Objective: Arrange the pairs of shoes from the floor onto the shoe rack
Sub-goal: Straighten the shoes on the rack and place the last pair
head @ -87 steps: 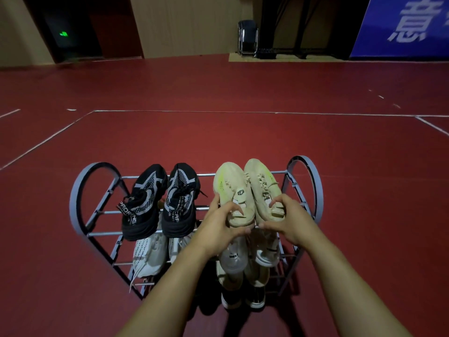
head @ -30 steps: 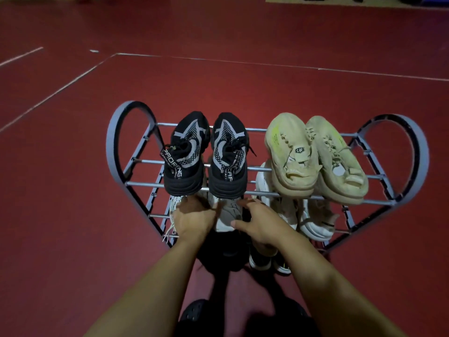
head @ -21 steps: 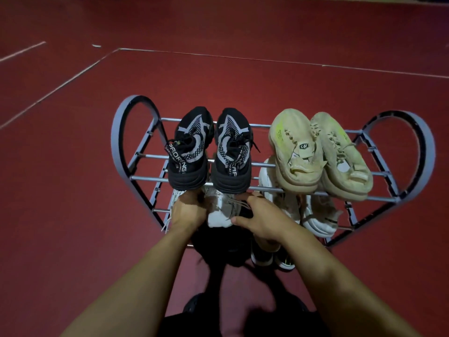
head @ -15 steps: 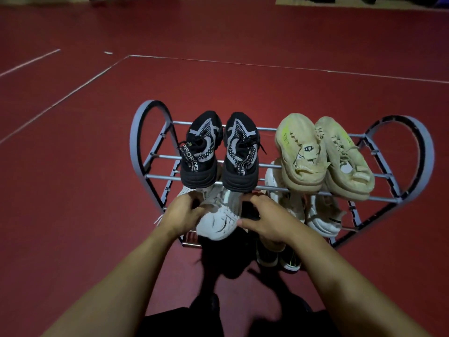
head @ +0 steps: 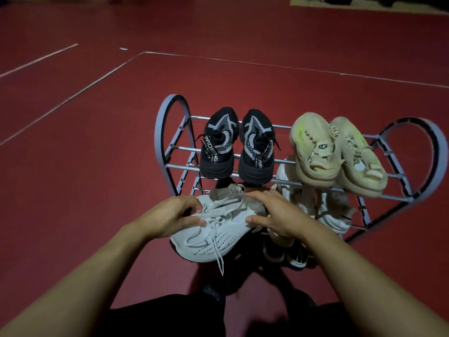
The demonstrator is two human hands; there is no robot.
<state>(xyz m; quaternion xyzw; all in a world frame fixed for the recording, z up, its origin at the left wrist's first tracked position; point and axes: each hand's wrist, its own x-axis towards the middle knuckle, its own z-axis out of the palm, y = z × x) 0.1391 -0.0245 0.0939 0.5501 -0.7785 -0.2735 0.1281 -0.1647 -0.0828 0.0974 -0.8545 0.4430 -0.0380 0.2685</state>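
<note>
White sneaker (head: 213, 229) apparently held between left hand (head: 170, 216) and right hand (head: 274, 215).

One shoe rack (head: 424, 186), two black sneakers (head: 239, 147) on its top tier, two beige sneakers (head: 337, 152) beside them, one white knit sneaker (head: 213, 237) between two hands, two white shoes (head: 313, 203) lower right, two dark shoes (head: 285, 254) below.

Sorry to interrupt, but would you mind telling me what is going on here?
A person is sorting shoes on a metal shoe rack. Both hands hold a white sneaker in front of the rack: the left hand grips its near side, the right hand rests on it. Black sneakers and beige shoes sit on the top shelf; more pale shoes are below.
</note>
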